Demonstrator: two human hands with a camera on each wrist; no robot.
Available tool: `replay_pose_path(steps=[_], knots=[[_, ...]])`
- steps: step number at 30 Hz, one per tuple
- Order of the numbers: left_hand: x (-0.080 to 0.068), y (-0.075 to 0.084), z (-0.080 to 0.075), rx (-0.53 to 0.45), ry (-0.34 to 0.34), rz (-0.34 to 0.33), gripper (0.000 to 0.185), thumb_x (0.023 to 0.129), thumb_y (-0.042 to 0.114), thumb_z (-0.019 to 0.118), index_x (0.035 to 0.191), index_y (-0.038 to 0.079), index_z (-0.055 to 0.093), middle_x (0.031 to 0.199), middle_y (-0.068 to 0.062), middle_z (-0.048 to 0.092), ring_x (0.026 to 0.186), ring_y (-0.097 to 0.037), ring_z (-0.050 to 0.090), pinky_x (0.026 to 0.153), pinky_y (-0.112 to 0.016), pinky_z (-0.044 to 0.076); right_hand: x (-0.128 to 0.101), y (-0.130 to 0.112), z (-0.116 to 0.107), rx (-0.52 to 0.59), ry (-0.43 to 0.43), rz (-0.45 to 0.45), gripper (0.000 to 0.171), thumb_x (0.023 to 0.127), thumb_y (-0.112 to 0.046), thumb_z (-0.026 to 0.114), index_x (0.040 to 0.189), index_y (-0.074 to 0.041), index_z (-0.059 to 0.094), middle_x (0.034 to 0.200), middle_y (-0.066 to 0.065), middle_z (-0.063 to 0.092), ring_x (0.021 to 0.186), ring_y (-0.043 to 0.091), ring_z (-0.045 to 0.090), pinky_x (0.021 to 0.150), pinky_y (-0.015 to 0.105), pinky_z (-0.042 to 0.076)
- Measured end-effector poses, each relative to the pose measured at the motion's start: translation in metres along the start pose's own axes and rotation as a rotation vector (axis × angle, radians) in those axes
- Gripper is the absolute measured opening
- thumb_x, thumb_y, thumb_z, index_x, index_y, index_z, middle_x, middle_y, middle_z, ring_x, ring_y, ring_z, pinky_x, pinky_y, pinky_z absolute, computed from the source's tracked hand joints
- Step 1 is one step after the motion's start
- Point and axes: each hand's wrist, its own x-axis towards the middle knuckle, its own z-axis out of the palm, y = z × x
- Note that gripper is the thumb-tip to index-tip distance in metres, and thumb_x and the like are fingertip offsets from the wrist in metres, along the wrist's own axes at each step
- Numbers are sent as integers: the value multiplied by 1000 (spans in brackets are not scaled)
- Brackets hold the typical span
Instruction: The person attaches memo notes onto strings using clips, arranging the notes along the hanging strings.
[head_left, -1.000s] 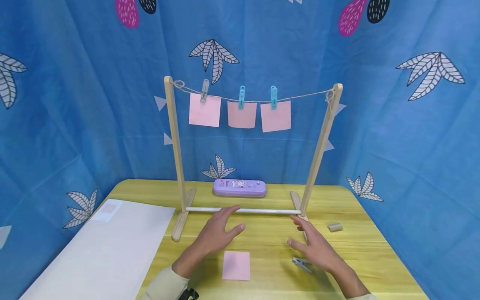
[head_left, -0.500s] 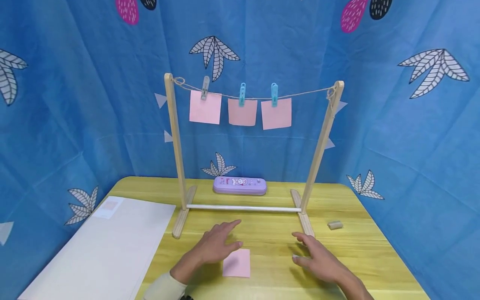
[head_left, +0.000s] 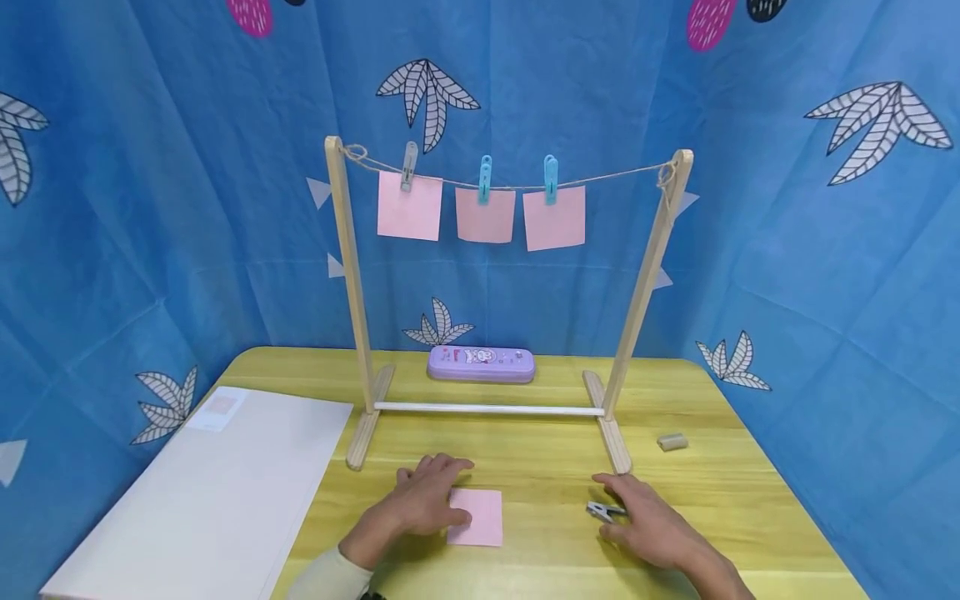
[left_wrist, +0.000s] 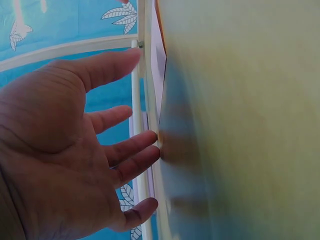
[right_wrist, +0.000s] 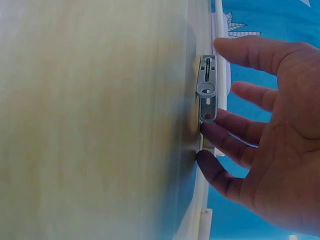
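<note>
My left hand is over the left side of a pink square of paper that lies flat on the table, its thumb across the paper. In the left wrist view, the fingers of that hand are spread and relaxed, gripping nothing. My right hand is beside a grey clothespin on the table, thumb and fingers around it. The right wrist view has this clothespin between the thumb and the other fingers of the right hand, with a gap from the thumb.
Behind the hands stands a wooden frame with a string. Three pink papers hang from it by clothespins. A purple pencil case lies at the back, white sheets at left, and a small beige piece at right.
Both hands have come down toward the table, the left onto the pink paper and the right to the grey clothespin. The view has tilted slightly downward.
</note>
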Motion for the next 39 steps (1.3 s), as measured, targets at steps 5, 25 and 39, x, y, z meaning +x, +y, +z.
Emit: replay_pose_path(steps=[5, 25, 39], knots=[[-1, -2, -2, 17, -6, -14, 65, 72, 40, 78, 129, 18, 56, 132, -3, 50, 121, -25, 44, 90, -52, 34, -2, 1, -1, -76, 9, -13, 51, 77, -26, 78, 123, -15, 61, 121, 1, 55, 107, 19, 52, 88, 43, 46], [2, 4, -3, 22, -2, -57, 43, 64, 34, 88, 92, 16, 59, 115, 0, 48, 107, -20, 43, 77, -41, 28, -2, 4, -3, -101, 12, -8, 28, 79, -19, 77, 104, -23, 66, 106, -4, 51, 82, 11, 42, 69, 25, 39], [2, 8, -2, 50, -51, -3, 45, 67, 21, 79, 107, 15, 60, 83, 7, 59, 74, -11, 50, 75, -36, 30, 3, 8, -3, -100, 53, -53, 14, 84, -17, 72, 91, -25, 64, 95, -8, 54, 86, 7, 52, 74, 27, 46]])
